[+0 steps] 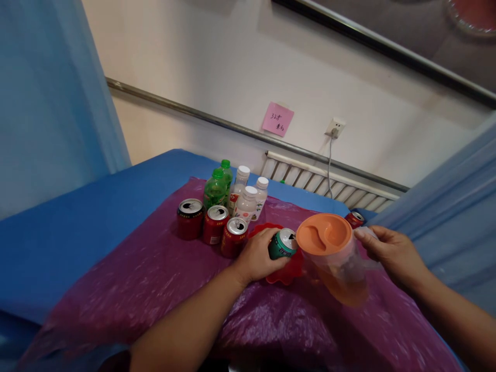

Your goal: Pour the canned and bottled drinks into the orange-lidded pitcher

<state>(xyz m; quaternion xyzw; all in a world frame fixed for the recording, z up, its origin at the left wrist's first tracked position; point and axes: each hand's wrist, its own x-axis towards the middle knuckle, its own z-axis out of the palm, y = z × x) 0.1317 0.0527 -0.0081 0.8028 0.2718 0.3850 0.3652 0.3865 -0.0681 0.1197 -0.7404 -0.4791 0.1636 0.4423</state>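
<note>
My left hand (258, 256) is wrapped round a green drink can (282, 244) with its tab hole open, over a red scalloped dish (289, 273). By its handle, my right hand (391, 253) grips a clear pitcher (341, 276) with an orange lid (324, 234). The pitcher leans left, its spout side close to the can's top, and amber liquid lies inside it. Whether liquid is flowing into the can I cannot tell. Much of the dish is hidden by the left hand and the can.
Left of my hand stand opened red cans (215, 225), green-capped bottles (216, 191) and white-capped bottles (246, 204). Another red can (354, 219) is behind the pitcher. A purple plastic sheet (163, 279) covers the blue surface (127, 191). A radiator (306, 178) and blue curtains (50, 103) border it.
</note>
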